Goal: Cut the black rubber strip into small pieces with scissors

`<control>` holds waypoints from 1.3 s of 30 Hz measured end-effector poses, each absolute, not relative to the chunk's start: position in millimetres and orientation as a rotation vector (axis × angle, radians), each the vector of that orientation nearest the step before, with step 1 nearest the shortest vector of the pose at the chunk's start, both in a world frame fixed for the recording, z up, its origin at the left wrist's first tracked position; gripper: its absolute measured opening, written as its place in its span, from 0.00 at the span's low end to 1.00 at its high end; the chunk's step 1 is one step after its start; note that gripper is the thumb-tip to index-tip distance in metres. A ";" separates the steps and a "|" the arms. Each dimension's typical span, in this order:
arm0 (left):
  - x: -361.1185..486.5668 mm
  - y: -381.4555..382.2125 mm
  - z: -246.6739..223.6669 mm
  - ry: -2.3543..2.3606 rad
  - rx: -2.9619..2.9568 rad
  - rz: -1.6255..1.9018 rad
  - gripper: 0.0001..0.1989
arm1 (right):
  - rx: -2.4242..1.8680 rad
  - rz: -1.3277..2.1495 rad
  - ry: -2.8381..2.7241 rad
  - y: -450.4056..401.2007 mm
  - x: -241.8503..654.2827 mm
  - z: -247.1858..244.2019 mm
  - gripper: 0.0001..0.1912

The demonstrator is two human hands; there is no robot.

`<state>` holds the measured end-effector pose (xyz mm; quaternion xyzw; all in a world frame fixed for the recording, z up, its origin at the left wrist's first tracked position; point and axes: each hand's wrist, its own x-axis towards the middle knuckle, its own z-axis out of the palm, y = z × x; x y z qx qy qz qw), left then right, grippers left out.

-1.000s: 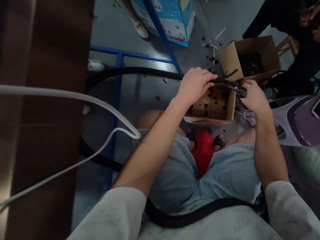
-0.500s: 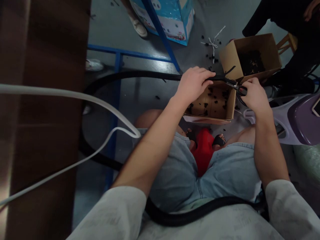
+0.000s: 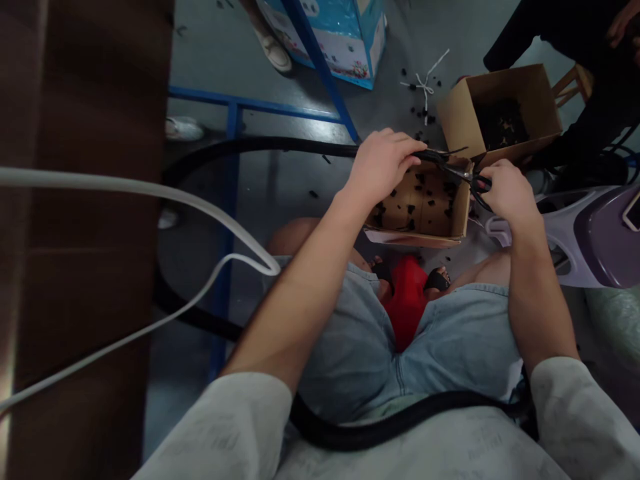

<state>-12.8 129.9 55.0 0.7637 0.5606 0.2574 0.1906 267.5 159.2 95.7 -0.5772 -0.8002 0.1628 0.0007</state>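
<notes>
Here, seen from beside the seated person, taking the small box on the floor as the landmark:

Left hand: the left hand (image 3: 383, 167) is closed over the end of a thick black hose (image 3: 260, 143), just above the small box's (image 3: 417, 230) near-left rim; its grip is wrapped around the hose.

Right hand: the right hand (image 3: 505, 193) sits at the box's right corner, its grip closed on a pair of black-handled cutters (image 3: 465, 175) whose tips point toward the left hand.

Hose: it runs from the left hand away to the left of the box, curves down past the blue frame (image 3: 233, 120), and comes round across the person's lap.

Box contents: small black offcuts lie on the bottom of the box; more are scattered on the floor (image 3: 300, 60) beyond it.

Second box: a larger cardboard box (image 3: 500, 100) stands just behind the small one, with dark bits inside.

Other person: a dark sleeve (image 3: 575, 40) shows beyond the larger box.

Risk, fingers: the cutter tips look very close to the left fingertips; a slip of the blades could nick them.

Risk, mess: a snipped piece could spring past the rim onto the floor, since the hands work right over the box's edge.

Risk, hose: I'd judge the long loop could tug the end out of the left hand.
</notes>
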 end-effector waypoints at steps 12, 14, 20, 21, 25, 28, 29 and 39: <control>-14.5 132.0 51.1 1.559 2.109 0.779 0.15 | -1.666 0.681 -2.499 166.1 273.6 76.9 0.18; -14.4 131.7 53.0 1.572 2.098 0.762 0.15 | -1.661 0.666 -2.487 166.4 273.2 77.6 0.18; -13.3 130.6 58.7 1.609 2.053 0.744 0.16 | -1.679 0.637 -2.471 167.6 272.2 81.0 0.16; -12.9 130.5 59.1 1.611 2.048 0.742 0.16 | -1.678 0.646 -2.471 167.6 271.8 81.3 0.16; -12.2 130.6 59.4 1.619 2.036 0.723 0.15 | -1.663 0.677 -2.471 167.7 269.3 82.1 0.17; -13.1 131.1 59.6 1.631 2.016 0.727 0.15 | -1.668 0.672 -2.467 167.5 267.1 82.6 0.16; -13.4 131.3 59.7 1.632 2.008 0.727 0.15 | -1.676 0.666 -2.463 167.3 266.4 82.7 0.15; -13.9 131.6 55.4 1.623 2.005 0.748 0.16 | -1.728 0.607 -2.467 167.5 263.9 86.9 0.13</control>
